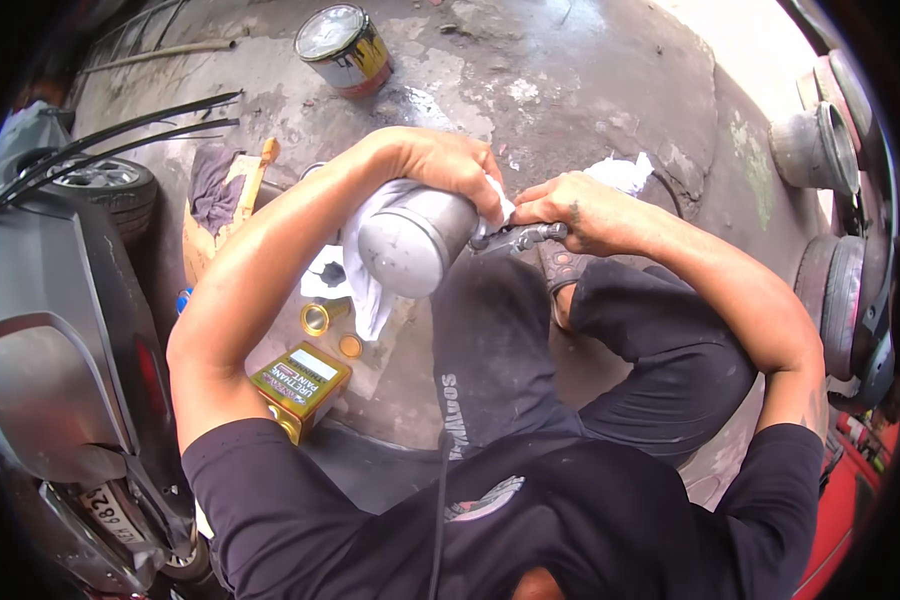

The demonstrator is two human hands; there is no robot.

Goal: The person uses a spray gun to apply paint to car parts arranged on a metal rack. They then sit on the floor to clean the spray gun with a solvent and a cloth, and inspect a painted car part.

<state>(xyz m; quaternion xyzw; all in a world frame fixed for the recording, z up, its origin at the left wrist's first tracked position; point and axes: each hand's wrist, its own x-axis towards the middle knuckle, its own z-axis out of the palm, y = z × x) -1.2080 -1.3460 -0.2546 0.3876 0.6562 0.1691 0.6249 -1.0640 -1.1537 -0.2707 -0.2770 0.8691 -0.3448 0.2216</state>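
Note:
A spray gun (520, 240) with a large grey metal cup (408, 245) is held between my hands above my knees. My left hand (445, 165) is closed on a white cloth (372, 295) that wraps the far side of the cup and hangs down on the left. Fingers bent, my right hand (580, 215) grips the gun's body from the right. Its fingertips meet the cloth near my left fingers. The cup and the hands hide part of the gun.
On the floor stand a stained paint can (345, 55), a square yellow-green paint tin (305, 382), a small gold container (316, 318) and a round cap (350, 346). Cardboard (202, 245) lies left. A dark car body (50, 310) fills the left side; wheel rims (815, 155) and tires (840, 305) line the right.

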